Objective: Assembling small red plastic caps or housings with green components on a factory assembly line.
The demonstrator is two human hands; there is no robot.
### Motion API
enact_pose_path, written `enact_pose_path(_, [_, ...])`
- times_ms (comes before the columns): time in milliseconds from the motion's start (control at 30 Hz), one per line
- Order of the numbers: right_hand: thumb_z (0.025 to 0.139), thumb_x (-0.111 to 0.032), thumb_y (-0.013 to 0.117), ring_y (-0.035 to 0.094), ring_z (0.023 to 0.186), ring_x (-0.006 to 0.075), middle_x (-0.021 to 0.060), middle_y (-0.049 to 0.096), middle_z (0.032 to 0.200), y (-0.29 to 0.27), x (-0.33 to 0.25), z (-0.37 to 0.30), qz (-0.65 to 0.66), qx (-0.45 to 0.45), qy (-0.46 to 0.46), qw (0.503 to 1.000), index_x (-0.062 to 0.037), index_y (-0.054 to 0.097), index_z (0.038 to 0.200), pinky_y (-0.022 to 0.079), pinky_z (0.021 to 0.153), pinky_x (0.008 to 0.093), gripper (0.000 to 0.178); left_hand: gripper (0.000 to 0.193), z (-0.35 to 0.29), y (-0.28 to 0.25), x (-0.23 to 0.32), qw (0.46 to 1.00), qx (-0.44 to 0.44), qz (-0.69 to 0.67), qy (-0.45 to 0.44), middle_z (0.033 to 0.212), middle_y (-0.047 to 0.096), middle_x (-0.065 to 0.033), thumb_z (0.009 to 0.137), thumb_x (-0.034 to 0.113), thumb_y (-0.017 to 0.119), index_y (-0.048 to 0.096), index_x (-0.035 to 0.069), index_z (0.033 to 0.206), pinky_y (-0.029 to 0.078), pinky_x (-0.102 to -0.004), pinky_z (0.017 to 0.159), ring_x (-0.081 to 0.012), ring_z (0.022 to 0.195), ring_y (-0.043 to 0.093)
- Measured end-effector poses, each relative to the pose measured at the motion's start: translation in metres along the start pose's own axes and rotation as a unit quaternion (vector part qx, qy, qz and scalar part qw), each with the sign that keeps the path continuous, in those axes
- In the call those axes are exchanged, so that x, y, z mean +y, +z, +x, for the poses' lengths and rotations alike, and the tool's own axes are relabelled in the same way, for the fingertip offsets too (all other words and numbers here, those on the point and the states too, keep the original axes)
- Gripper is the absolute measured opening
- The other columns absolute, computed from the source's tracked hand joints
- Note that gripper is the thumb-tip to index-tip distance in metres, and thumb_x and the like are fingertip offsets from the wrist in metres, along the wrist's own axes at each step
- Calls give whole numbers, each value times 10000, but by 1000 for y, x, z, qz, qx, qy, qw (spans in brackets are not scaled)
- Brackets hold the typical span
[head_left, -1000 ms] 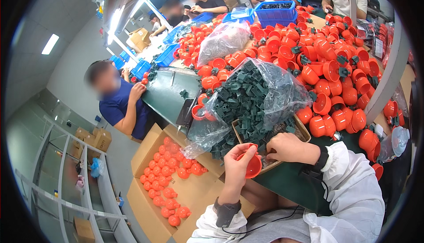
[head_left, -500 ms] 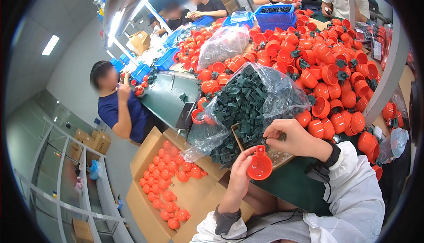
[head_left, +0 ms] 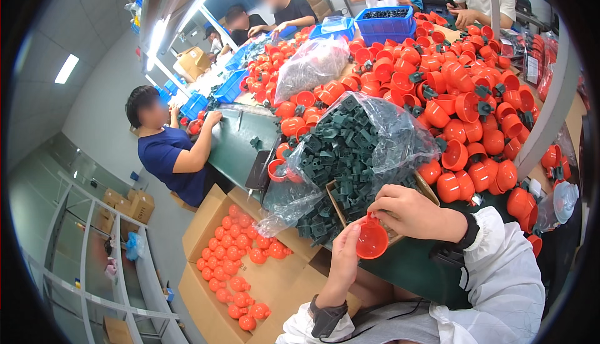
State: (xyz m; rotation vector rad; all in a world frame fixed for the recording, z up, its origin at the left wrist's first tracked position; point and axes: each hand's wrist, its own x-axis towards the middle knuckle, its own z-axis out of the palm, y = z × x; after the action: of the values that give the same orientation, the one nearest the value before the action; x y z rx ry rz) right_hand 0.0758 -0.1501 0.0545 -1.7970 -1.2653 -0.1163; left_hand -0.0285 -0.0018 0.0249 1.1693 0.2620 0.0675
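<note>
My left hand (head_left: pixel 345 250) grips a red plastic cup (head_left: pixel 373 244) by its side, its round hollow facing me. My right hand (head_left: pixel 412 212) is closed in a pinch at the narrow tab on top of the cup. Anything between those right fingertips is too small or hidden to name. Just beyond my hands, a shallow cardboard tray (head_left: pixel 427 189) sits partly under my right hand. Behind it lies a heap of dark green plastic clips (head_left: pixel 344 144) in an opened clear bag (head_left: pixel 403 134).
Red cups (head_left: pixel 462 125) pile across the table beyond. At lower left, a carton (head_left: pixel 284 291) holds several red cups. A blue bin (head_left: pixel 387 28) stands farther back. A metal post (head_left: pixel 544 106) rises at right. A person in dark blue (head_left: pixel 165 150) works at left, others at the far side.
My right hand has come from over the tray to the cup's tab. The cup has shifted slightly right and tilted. The person at left has lowered a raised hand to the table.
</note>
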Motion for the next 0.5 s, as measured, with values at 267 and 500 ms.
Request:
enact_pose_path(267, [758, -48, 599, 556, 722, 282, 121, 529, 797, 2, 0, 1, 22, -10, 15, 1000, 1, 598, 874, 467, 647, 348, 126, 338, 3, -1, -5, 996, -8, 83, 42, 1053, 594, -81, 946, 204, 405, 528, -42, 1143, 428, -218, 834, -106, 943, 562])
enact_pose_path(500, [778, -49, 590, 570, 745, 273, 125, 542, 819, -5, -7, 12, 70, -39, 30, 996, 7, 600, 967, 474, 657, 342, 197, 377, 6, -9, -5, 997, 1, 62, 54, 1062, 586, -103, 948, 216, 310, 512, -39, 1139, 430, -233, 834, -129, 939, 567])
